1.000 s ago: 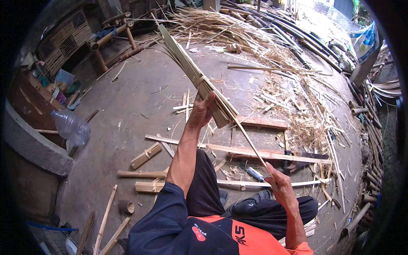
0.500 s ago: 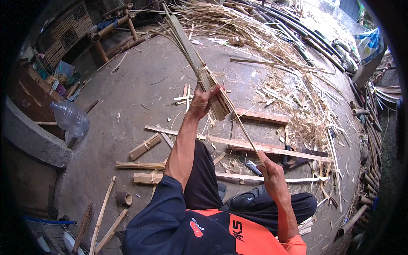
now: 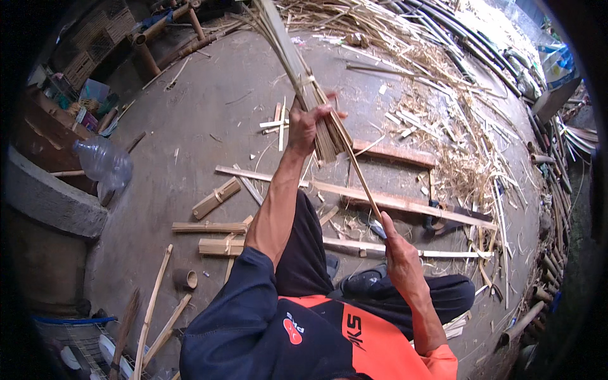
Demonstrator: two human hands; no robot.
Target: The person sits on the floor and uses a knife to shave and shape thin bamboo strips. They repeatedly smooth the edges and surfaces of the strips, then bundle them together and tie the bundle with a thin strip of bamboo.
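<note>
Frame centre-top: left hand grips bundle of bamboo strips. Lower right: right hand pinches single thin bamboo strip drawn from bundle.

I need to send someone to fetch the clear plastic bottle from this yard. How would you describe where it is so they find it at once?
Start at the curved concrete ledge on the person's far left. The plastic bottle lies on its side just beyond that ledge, on the grey floor. It is the only clear, rounded thing there; everything around it is bamboo sticks and scraps.
</note>
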